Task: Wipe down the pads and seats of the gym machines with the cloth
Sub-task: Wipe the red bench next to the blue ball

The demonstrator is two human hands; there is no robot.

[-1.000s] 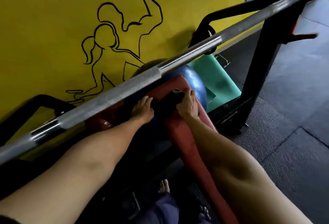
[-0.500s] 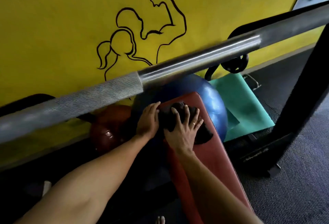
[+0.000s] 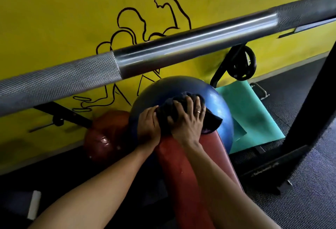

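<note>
Barbell (image 3: 163, 55) crosses over bench pad (image 3: 181, 165); blue ball (image 3: 218, 97) sits behind.

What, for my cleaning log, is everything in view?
cloth: one, dark, on bench's far end
bench: one, red-brown, centre
barbell: one, steel, across above bench
blue ball: one, blue, behind bench end
red ball: one, dark red, left of blue ball
mat: one, teal, right of blue ball
plate: one, black, by the wall
wall: one, yellow, behind everything
left hand: one, resting beside cloth
right hand: one, spread flat on cloth
</note>
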